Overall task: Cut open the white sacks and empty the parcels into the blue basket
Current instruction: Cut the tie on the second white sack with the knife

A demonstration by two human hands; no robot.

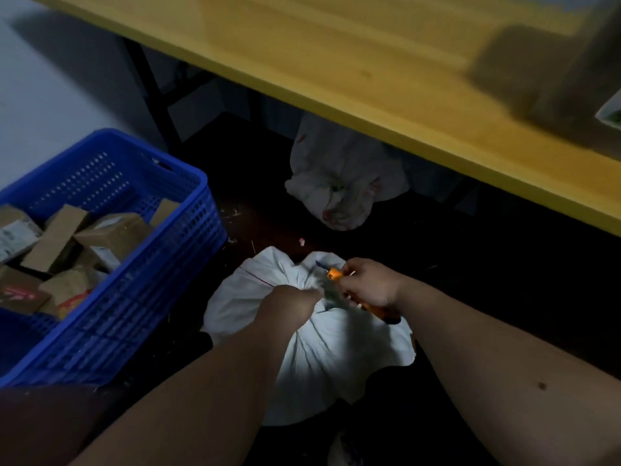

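**Q:** Head view, left to right: what is shown?

**A:** At left, a blue perforated plastic basket part-filled with brown cardboard parcels. In the near centre, a tied white fabric sack on the dark floor. The left hand grips the sack's bunched neck; the right hand is closed round an orange-handled cutter. A second white sack lies farther off under the yellow wooden table.

**Q:** Which relation governs the cut?

**A:** The neck lies between the hands, just left of the cutter. The cutter's long axis runs from near right to far left, its tip toward the neck. The blade is too blurred to see. The right hand is nearer the tie.
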